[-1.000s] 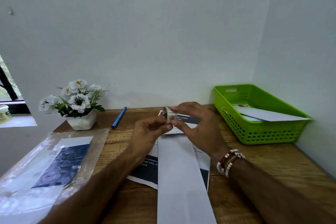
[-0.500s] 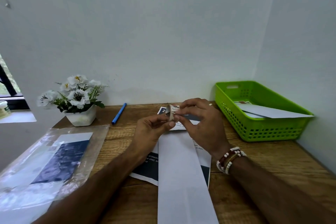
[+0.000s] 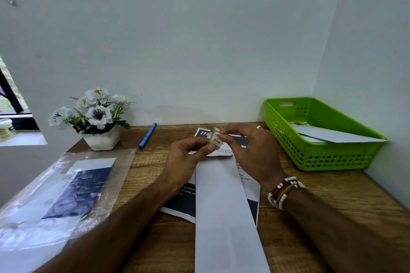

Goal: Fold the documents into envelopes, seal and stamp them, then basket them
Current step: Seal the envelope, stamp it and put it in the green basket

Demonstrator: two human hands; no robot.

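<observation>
- Two hands meet at 12 o'clock of the white envelope (image 3: 224,217). The left hand (image 3: 184,159) and the right hand (image 3: 253,150) each pinch the same small stamp (image 3: 214,139) between thumb and fingertips, with the other fingers loosely curled.
- The stamp is held clear of the paper, tilted, with faint print on its face. I cannot tell whether a backing is attached.
- The envelope lies flat on the table (image 3: 332,195) with its long axis running 6 to 12. It rests on a printed document (image 3: 186,201) that sticks out at 9 and 3.
- A green basket (image 3: 321,162) sits at 2 o'clock of the hands, well apart, with finished envelopes (image 3: 337,138) already inside.
- Judgement: the stamping step is in hand. Basketing is not yet done for this envelope.
- Risk 1: the stamp is small and thin. With both hands pulling it could tear or curl onto itself, and an adhesive face could cling to a fingertip.
- Risk 2: nothing pins the envelope. Pressing the stamp down could slide it over the smooth document, leaving the stamp crooked or off the corner.
- Risk 3: a dropped stamp could stick to the document instead.
- Nearby but not involved: a blue pen (image 3: 147,135) at 11 o'clock, a flower pot (image 3: 101,139) at 10 and a plastic sleeve (image 3: 66,184) at 8.
</observation>
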